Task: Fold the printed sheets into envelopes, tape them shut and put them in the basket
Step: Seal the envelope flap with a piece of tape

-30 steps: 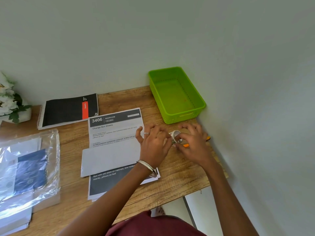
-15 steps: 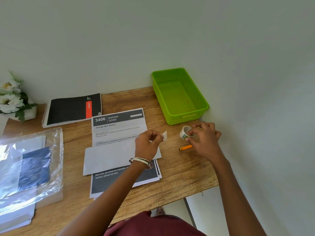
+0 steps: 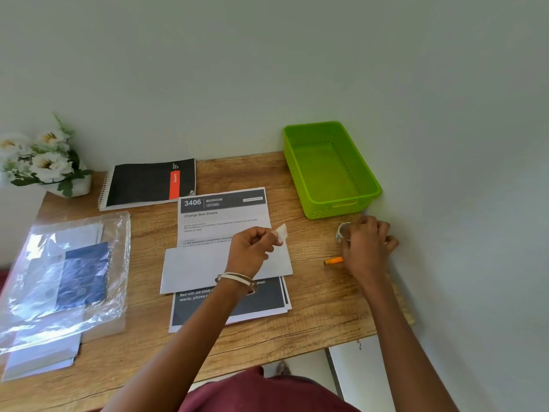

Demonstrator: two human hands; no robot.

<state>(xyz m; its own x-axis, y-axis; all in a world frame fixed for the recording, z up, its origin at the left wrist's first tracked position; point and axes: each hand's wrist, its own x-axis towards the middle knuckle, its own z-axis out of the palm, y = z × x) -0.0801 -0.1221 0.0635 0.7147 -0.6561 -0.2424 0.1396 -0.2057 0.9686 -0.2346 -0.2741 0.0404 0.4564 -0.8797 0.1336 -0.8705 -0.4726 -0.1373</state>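
Observation:
A stack of printed sheets [image 3: 225, 215] lies in the middle of the wooden table, and a folded white sheet [image 3: 193, 267] lies across it. My left hand [image 3: 252, 252] hovers over the fold and pinches a short strip of tape [image 3: 281, 232]. My right hand [image 3: 367, 248] holds the tape roll [image 3: 342, 231] near the table's right edge, close to the wall. The green basket [image 3: 344, 208] stands empty at the back right, just beyond the roll.
An orange pen [image 3: 332, 260] lies beside my right hand. A black spiral notebook [image 3: 142, 184] and a pot of white flowers [image 3: 47, 162] sit at the back left. A clear plastic bag [image 3: 62, 281] with papers covers the left side. The wall runs along the right.
The tape strip has come off the roll. My left hand carried it left over the folded sheet while my right hand moved right with the roll.

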